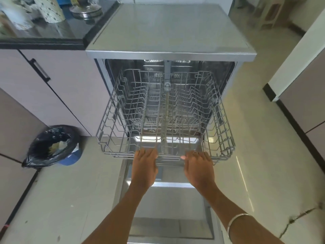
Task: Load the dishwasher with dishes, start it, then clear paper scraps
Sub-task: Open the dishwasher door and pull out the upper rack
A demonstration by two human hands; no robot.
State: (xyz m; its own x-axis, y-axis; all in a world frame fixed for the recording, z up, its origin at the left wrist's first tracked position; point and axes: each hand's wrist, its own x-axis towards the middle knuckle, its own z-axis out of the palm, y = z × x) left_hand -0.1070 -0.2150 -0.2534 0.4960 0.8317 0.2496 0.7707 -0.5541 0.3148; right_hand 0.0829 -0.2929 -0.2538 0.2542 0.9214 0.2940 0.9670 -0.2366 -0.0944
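Note:
A steel dishwasher [168,30] stands open in front of me, its door [168,226] folded down flat below my arms. The grey wire upper rack [109,124] is pulled out over the door and holds no dishes. My left hand [145,164] grips the rack's front rail left of centre, fingers curled over the wire. My right hand [199,166], with a ring and a bangle on the wrist, grips the same rail right of centre. A lower rack shows dimly through the wires.
A black counter [52,34] at the left carries a speckled jug [51,9] and a steel lid [86,9]. A bin with a black liner [52,147] stands on the floor left of the rack. Cabinets flank both sides; pale tiled floor lies to the right.

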